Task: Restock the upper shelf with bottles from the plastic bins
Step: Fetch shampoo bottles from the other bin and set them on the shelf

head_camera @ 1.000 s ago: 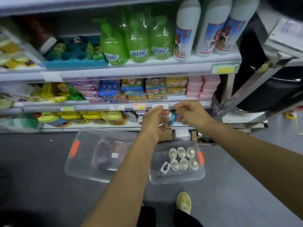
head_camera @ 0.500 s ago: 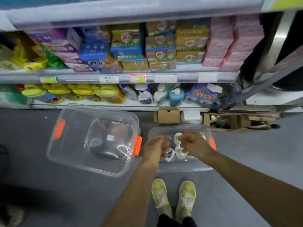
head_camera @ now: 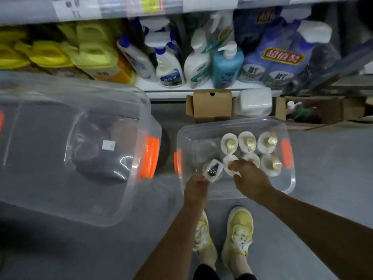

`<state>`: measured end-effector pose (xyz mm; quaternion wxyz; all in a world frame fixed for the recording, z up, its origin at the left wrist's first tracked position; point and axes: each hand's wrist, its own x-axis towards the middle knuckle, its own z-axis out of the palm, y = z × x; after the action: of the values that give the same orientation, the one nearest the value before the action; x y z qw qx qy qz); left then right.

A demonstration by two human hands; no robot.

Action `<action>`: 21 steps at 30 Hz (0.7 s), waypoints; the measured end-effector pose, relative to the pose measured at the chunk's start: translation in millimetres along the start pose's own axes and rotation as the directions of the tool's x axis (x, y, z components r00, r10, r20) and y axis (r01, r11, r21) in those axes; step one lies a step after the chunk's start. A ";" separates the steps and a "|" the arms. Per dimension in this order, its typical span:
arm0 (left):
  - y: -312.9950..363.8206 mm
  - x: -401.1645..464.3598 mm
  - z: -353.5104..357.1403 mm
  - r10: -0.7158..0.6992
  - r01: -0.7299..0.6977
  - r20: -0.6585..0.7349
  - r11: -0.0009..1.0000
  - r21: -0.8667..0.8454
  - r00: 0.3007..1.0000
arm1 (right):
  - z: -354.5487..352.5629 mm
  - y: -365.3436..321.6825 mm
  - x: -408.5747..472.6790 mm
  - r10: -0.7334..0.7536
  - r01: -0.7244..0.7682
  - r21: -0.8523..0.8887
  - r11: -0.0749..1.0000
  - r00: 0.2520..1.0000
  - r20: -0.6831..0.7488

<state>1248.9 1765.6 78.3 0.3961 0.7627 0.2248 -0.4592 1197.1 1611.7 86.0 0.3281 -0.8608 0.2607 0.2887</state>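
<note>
A small clear bin (head_camera: 290,178) with orange handles sits on the grey floor and holds several white bottles with gold caps (head_camera: 248,143). My right hand (head_camera: 250,179) reaches into it, fingers curled over the top of a white bottle (head_camera: 229,161) in the near row. My left hand (head_camera: 196,188) is at the bin's near left corner, its fingertips against a tilted white bottle with a black label (head_camera: 213,171). Whether the left hand grips it is hidden. The upper shelf is out of view.
A larger clear bin (head_camera: 60,199) with an orange handle stands to the left on the floor. The bottom shelf (head_camera: 171,90) behind carries spray and pump bottles and yellow jugs. A cardboard box (head_camera: 210,106) and a white container (head_camera: 254,102) sit between shelf and small bin. My yellow shoes (head_camera: 239,227) are below.
The view has dropped from the shelves to the floor. Both hands have gone down from shelf height into the small bin and now reach its bottles.
</note>
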 end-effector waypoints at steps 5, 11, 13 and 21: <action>-12.2 37.4 20.1 0.204 -0.192 -0.027 0.951 0.241 0.979 | 22.3 11.7 28.0 -0.230 0.223 -0.309 0.924 0.973 0.014; -26.1 77.8 44.1 0.384 -0.369 0.062 0.810 0.455 0.921 | 45.6 15.8 69.8 -0.401 0.430 -0.565 0.704 0.898 0.183; -30.6 85.2 46.3 0.395 -0.363 0.072 0.737 0.570 0.916 | 52.9 11.7 79.8 -0.388 0.428 -0.614 0.664 0.898 0.206; -33.6 93.0 38.1 0.489 -0.398 0.010 0.699 0.594 0.872 | 54.9 9.7 98.5 -0.340 0.424 -0.586 0.691 0.905 0.255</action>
<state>1249.6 1752.5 -26.8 0.2264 0.9094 -0.0875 -0.3378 1241.7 1619.1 -17.7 0.0905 -0.9351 -0.0571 0.3380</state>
